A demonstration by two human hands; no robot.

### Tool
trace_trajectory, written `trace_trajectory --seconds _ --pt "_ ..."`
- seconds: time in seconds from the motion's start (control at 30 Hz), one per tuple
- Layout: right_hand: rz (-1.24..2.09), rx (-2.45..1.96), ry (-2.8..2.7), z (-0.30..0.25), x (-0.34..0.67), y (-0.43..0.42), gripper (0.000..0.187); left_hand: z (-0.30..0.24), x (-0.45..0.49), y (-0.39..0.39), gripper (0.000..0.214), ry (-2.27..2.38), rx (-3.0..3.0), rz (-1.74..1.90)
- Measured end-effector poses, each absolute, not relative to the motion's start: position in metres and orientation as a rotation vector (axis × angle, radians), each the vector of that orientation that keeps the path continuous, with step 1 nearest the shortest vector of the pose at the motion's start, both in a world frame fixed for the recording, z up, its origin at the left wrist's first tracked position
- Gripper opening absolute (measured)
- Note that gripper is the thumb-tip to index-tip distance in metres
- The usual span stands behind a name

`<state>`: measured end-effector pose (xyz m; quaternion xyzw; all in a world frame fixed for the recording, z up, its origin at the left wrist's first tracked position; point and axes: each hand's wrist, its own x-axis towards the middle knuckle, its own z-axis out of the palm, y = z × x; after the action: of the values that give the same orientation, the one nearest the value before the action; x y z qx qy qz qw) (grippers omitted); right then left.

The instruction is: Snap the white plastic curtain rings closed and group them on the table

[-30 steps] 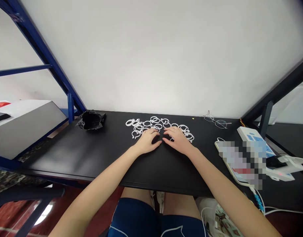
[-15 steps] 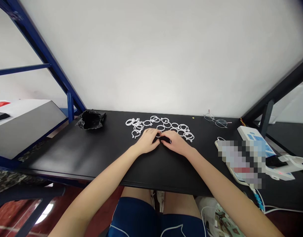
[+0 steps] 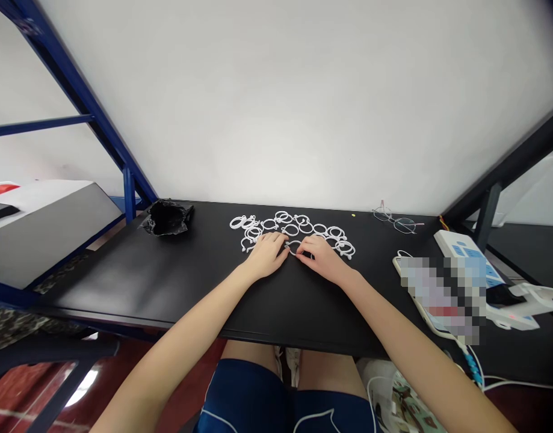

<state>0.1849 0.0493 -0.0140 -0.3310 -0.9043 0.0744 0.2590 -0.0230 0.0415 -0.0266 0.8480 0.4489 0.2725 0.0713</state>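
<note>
Several white plastic rings lie scattered on a black table near the back wall. My left hand and my right hand rest side by side at the near edge of the heap. Their fingertips pinch one white ring between them, the left from its left side and the right from its right side. Both hands have curled fingers.
A crumpled black bag sits at the table's back left. Spectacles lie at the back right. A phone and white devices with cables crowd the right end. Blue shelf posts stand at the left.
My hands, flat and apart over the rings a second ago, have drawn together and closed their fingertips on one ring.
</note>
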Motion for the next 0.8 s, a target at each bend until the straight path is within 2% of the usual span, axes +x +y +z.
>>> trace_trajectory --seconds 0.17,0.33,0.6,0.8 --pt "0.233 -0.920 -2.421 -0.012 0.184 0.049 0.014 -0.026 -0.025 0.042 0.026 1.353 2.510 0.878" --pt "0.290 -0.952 -2.312 -0.011 0.180 0.045 0.012 -0.024 -0.022 0.041 0.034 1.250 2.386 1.070" --pt "0.355 -0.888 -2.161 -0.008 0.173 0.035 0.011 -0.026 -0.021 0.052 0.033 0.844 1.588 1.270" --pt "0.386 -0.882 -2.139 -0.008 0.172 0.033 0.013 -0.024 -0.020 0.051 0.032 0.829 1.407 1.279"
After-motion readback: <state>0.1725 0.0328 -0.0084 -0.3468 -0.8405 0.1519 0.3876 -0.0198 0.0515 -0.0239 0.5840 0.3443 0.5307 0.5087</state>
